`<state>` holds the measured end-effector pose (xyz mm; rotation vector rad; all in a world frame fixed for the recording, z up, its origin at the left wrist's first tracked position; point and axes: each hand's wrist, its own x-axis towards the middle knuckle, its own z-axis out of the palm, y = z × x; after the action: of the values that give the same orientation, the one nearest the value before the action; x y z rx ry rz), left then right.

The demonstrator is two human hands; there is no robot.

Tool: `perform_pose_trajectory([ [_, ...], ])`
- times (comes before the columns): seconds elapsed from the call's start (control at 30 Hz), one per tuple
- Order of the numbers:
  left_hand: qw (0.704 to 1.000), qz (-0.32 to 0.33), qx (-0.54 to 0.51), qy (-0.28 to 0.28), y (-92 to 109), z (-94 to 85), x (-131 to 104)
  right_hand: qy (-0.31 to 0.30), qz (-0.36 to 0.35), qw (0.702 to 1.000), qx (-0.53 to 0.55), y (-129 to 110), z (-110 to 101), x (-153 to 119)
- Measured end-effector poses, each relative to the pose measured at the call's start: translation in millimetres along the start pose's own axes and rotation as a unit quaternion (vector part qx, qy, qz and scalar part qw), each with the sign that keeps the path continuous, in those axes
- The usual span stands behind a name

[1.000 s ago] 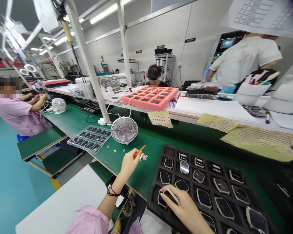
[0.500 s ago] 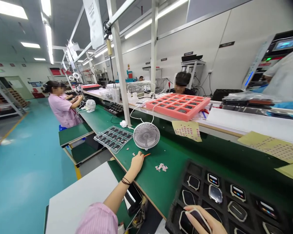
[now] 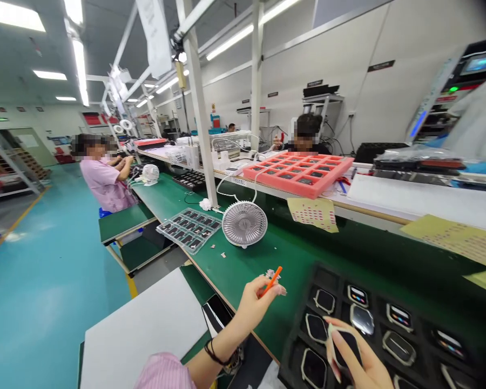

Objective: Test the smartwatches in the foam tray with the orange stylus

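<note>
My left hand (image 3: 253, 302) is closed around a thin orange stick (image 3: 276, 275) that points up and to the right, above the green bench top. Just behind those fingers, partly hidden, lies a small pile of pale pink bits (image 3: 271, 273). My right hand (image 3: 364, 359) grips a smartwatch body (image 3: 345, 346), tilted, over the black compartment tray (image 3: 326, 278). Around it in the tray sit several more watch bodies, among them a dark-faced watch (image 3: 314, 368) and a watch with a lit screen (image 3: 357, 295).
A round white fan (image 3: 245, 224) stands on the bench beside a clear tray of dark parts (image 3: 194, 248). A red foam tray (image 3: 287, 186) and yellow sheets (image 3: 314, 213) are on the shelf ahead. One co-worker in pink (image 3: 105, 183) works farther left; another sits behind the shelf.
My left hand has moved right and nearer with the orange stick, from near the fan to the pink pile. My right hand has shifted slightly right with the watch body.
</note>
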<state>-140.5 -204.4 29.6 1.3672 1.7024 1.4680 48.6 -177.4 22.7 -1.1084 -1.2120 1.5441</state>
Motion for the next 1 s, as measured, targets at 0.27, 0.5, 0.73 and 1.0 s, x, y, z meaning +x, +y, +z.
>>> perform_pose_trajectory([
  [0.27,0.951,-0.136,-0.271,-0.059,42.2,59.2,-30.0,0.003,0.001,0.978,0.207,-14.1,19.6,-1.1],
  [0.5,0.954,-0.107,-0.27,-0.08,53.7,67.9,-26.0,0.005,-0.024,0.977,0.214,-9.4,14.3,-0.5],
  [0.73,0.979,-0.089,-0.176,-0.048,45.1,63.6,-23.2,0.066,-0.166,0.983,-0.035,-5.7,-1.8,4.8],
  [1.0,0.982,-0.084,-0.154,-0.066,43.0,67.7,-22.2,0.038,-0.177,0.978,-0.107,-6.2,-5.3,4.0],
])
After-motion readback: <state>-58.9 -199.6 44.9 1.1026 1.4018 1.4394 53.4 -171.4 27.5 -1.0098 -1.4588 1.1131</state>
